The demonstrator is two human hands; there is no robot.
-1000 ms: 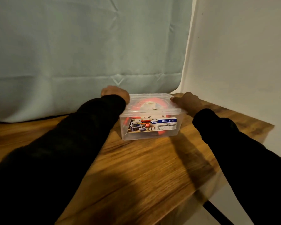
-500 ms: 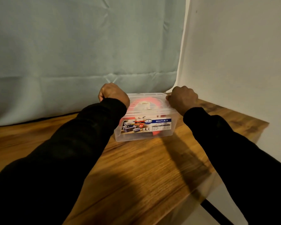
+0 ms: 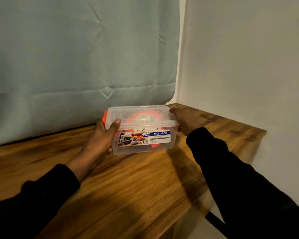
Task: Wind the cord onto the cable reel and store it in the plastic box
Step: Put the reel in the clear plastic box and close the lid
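A single head-worn wide-angle camera looks forward and down across a wooden table (image 3: 128, 187), close over the person's forearms entering from 7 and 5 o'clock. It faces a teal curtain (image 3: 76, 57) at 12 o'clock and a pale wall (image 3: 248, 57) toward 2 o'clock.

Left hand (image 3: 100, 138) cupped, right hand (image 3: 185, 119) extended flat.

Label on plastic box (image 3: 142, 130), front wall: sticker (image 3: 144, 138)
Title, 2 o'clock on sticker: "MULTI-BOX"
Brand, centre: "JOYO"
Red circle: "3"
Small print: unreadable
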